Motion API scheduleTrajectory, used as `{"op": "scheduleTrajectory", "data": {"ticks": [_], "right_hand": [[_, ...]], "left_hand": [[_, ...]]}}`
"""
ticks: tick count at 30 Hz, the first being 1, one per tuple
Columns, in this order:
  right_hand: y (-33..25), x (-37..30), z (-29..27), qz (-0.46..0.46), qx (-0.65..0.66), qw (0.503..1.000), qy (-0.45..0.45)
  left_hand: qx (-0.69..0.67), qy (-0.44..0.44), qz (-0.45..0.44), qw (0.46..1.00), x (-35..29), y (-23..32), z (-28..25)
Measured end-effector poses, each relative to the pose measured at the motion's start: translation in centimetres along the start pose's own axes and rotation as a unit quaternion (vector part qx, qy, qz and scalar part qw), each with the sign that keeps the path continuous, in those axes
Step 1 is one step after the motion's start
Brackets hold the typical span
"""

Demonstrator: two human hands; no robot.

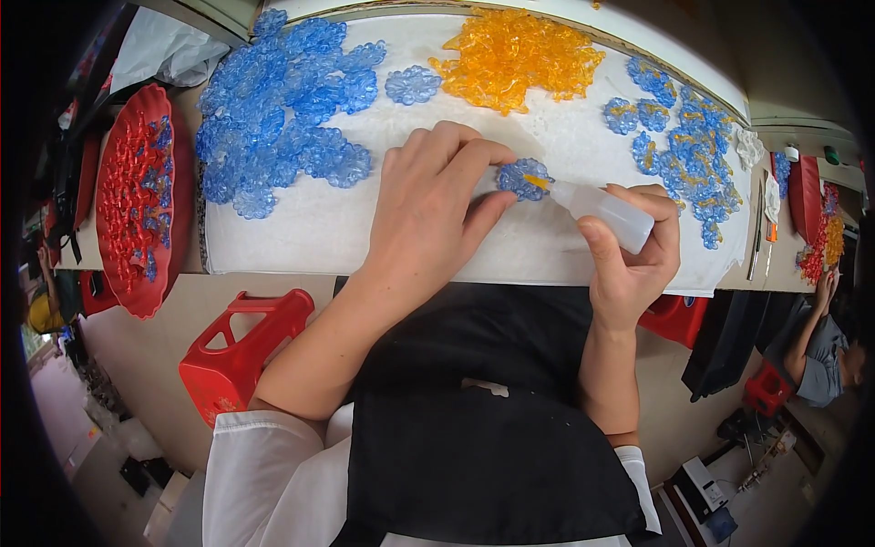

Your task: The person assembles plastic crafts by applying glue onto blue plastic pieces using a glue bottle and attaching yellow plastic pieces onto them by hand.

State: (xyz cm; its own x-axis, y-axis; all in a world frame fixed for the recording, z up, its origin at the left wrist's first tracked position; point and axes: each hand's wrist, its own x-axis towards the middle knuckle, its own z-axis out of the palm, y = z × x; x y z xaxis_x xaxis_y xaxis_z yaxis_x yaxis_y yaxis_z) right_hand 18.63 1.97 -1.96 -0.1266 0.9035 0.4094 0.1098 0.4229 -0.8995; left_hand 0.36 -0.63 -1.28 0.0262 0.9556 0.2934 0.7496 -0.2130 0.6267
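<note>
Left hand (pixel 427 201) pinched a blue flower piece (pixel 517 180), right hand (pixel 636 260) gripped a translucent bottle (pixel 615 219) — tip at the flower — a blue pile (pixel 273 114), an orange pile (pixel 519 59) lay beyond

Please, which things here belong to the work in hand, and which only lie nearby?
Work in hand:
blue flower piece, left hand
squeeze bottle, right hand
probably blue pile, orange pile, blue-and-orange pieces

Apparently lying about:
red stool
crumpled white plastic

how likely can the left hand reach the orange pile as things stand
Probably yes: the orange pile lies just beyond the left hand, and only white covering shows between them. The hand is holding a blue piece, though, so it would likely need to let go first.
</note>
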Motion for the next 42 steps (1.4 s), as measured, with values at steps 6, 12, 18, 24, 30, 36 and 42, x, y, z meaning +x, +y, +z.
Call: {"op": "scheduleTrajectory", "data": {"ticks": [6,12,18,24,30,36,42], "right_hand": [[-0.1,-0.2,-0.3,0.007,-0.007,1.000,-0.006],[0.4,0.3,-0.9,0.045,0.060,0.997,0.036],[-0.1,0.7,-0.8,0.118,0.148,0.980,0.063],[1.2,-0.4,-1.9,0.162,0.095,0.980,0.072],[0.6,-0.7,-1.8,0.186,0.146,0.970,0.053],[0.6,0.0,-1.4,0.164,0.166,0.972,0.040],[1.2,0.7,-1.0,0.174,0.119,0.977,-0.015]], "left_hand": [[-0.002,-0.003,0.000,1.000,0.0,0.2,0.2],[-0.001,-0.009,0.000,1.000,0.7,0.2,0.3],[-0.014,0.064,0.007,0.998,2.6,-1.7,-1.5],[0.165,0.112,0.076,0.977,4.6,-3.2,0.8],[0.100,0.112,0.053,0.987,3.7,-2.5,-0.2],[0.021,0.084,0.024,0.996,4.2,-2.4,-1.1],[-0.139,0.066,0.049,0.987,3.3,-0.1,-1.4]]}}
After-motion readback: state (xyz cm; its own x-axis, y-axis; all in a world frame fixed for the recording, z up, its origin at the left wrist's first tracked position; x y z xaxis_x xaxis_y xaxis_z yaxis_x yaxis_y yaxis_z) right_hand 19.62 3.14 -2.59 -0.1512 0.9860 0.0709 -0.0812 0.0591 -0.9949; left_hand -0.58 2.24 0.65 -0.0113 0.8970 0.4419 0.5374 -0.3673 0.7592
